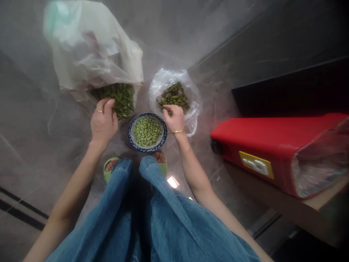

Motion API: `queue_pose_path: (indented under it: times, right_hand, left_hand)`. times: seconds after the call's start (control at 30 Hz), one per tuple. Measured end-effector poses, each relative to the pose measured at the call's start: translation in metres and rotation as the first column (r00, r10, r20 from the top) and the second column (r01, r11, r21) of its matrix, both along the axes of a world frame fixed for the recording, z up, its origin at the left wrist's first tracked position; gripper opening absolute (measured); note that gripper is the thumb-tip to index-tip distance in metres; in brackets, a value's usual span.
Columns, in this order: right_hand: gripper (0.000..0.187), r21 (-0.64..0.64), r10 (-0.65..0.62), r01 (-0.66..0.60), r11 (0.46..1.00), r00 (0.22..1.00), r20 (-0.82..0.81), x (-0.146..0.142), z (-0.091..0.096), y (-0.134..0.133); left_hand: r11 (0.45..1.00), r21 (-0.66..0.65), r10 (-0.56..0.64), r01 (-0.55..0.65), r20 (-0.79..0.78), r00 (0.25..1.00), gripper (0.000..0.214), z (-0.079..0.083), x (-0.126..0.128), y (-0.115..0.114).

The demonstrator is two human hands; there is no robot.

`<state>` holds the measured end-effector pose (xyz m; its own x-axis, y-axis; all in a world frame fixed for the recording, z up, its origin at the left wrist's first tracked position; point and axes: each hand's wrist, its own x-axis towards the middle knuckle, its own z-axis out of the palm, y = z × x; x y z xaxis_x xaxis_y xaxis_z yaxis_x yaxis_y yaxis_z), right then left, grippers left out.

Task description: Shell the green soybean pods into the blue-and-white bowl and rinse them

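Observation:
My left hand (104,122), with a ring on one finger, is at the mouth of a large whitish plastic bag (95,54). Its thumb and fingers are bent and a little apart, beside the green bean pods (124,98) in the bag. My right hand (175,119), a gold bracelet on its wrist, hovers at the near side of a small clear plastic bag (193,89) holding darker pods (176,95). A gap shows between its thumb and forefinger, and I see nothing held. Between the hands, a blue-and-white bowl (131,143) contains many shelled green beans (147,131).
The bags and bowl stand on a grey tiled floor (201,153). My feet in green slippers (107,176) are just behind the bowl, below my denim-covered knees. At the right, a red box (261,134) with a yellow label lies on a wooden ledge (324,193).

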<state>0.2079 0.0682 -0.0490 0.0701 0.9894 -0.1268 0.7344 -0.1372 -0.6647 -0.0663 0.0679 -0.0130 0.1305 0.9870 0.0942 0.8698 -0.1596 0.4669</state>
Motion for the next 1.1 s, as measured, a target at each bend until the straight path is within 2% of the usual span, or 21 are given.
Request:
queue_pose_path:
  times: [0.07, 0.17, 0.27, 0.4, 0.47, 0.57, 0.67, 0.73, 0.8, 0.87, 0.93, 0.97, 1.03, 1.1]
  right_hand:
    - [0.021, -0.061, -0.007, 0.017, 0.998, 0.988, 0.156, 0.008, -0.014, 0.024]
    - [0.015, -0.203, 0.06, 0.0, 0.979, 0.957, 0.285, 0.006, -0.029, 0.045]
    - [0.013, -0.279, 0.09, 0.017, 0.96, 0.927, 0.365, -0.007, -0.032, 0.049]
    - [0.01, -0.24, 0.061, 0.03, 0.97, 0.929, 0.364, -0.012, -0.028, 0.044]
    - [0.011, -0.164, -0.018, 0.068, 0.984, 0.957, 0.291, -0.005, -0.029, 0.041]
    - [0.018, -0.042, -0.2, 0.202, 0.979, 0.979, 0.042, 0.014, -0.035, 0.036]
    - [0.027, -0.053, -0.362, 0.36, 0.932, 0.904, -0.229, 0.032, -0.044, 0.031]
    - [0.034, -0.119, -0.446, 0.431, 0.894, 0.837, -0.318, 0.04, -0.047, 0.029]
    - [0.039, -0.156, -0.508, 0.486, 0.86, 0.781, -0.363, 0.043, -0.044, 0.027]
    - [0.04, -0.177, -0.53, 0.506, 0.844, 0.738, -0.417, 0.04, -0.032, 0.022]
    - [0.04, -0.23, -0.484, 0.43, 0.873, 0.716, -0.503, 0.031, -0.012, 0.013]
    - [0.038, -0.272, -0.44, 0.346, 0.898, 0.71, -0.55, 0.025, 0.0, 0.008]
    - [0.033, -0.357, -0.329, 0.109, 0.928, 0.689, -0.646, 0.01, 0.024, -0.005]
    - [0.028, -0.409, -0.252, -0.099, 0.907, 0.65, -0.717, -0.006, 0.041, -0.016]
  left_hand:
    - [0.999, 0.002, -0.043, 0.043, -0.006, 0.999, 0.041, 0.0, 0.008, -0.004]
    - [0.992, -0.008, -0.128, 0.128, 0.002, 0.992, 0.036, 0.0, 0.021, -0.012]
    - [0.982, -0.01, -0.188, 0.188, 0.025, 0.982, 0.033, 0.002, 0.031, -0.018]
    - [0.974, 0.018, -0.228, 0.228, 0.046, 0.973, 0.031, 0.005, 0.036, -0.022]
    - [0.971, 0.026, -0.238, 0.237, 0.065, 0.969, 0.03, 0.007, 0.038, -0.023]
    - [0.97, 0.023, -0.242, 0.241, 0.118, 0.963, 0.03, 0.008, 0.04, -0.023]
    - [0.971, 0.015, -0.237, 0.239, 0.176, 0.955, 0.03, 0.009, 0.042, -0.023]
    - [0.97, 0.013, -0.242, 0.244, 0.188, 0.952, 0.029, 0.009, 0.044, -0.024]
    - [0.965, 0.009, -0.259, 0.262, 0.194, 0.946, 0.029, 0.01, 0.046, -0.024]
    - [0.961, 0.012, -0.272, 0.275, 0.204, 0.94, 0.03, 0.01, 0.047, -0.024]
    - [0.959, 0.025, -0.282, 0.283, 0.204, 0.937, 0.031, 0.01, 0.048, -0.025]
    - [0.957, 0.029, -0.288, 0.288, 0.199, 0.937, 0.032, 0.01, 0.049, -0.025]
    - [0.949, 0.016, -0.313, 0.316, 0.191, 0.93, 0.035, 0.008, 0.05, -0.027]
    - [0.924, -0.027, -0.368, 0.381, 0.21, 0.906, 0.04, 0.006, 0.052, -0.029]
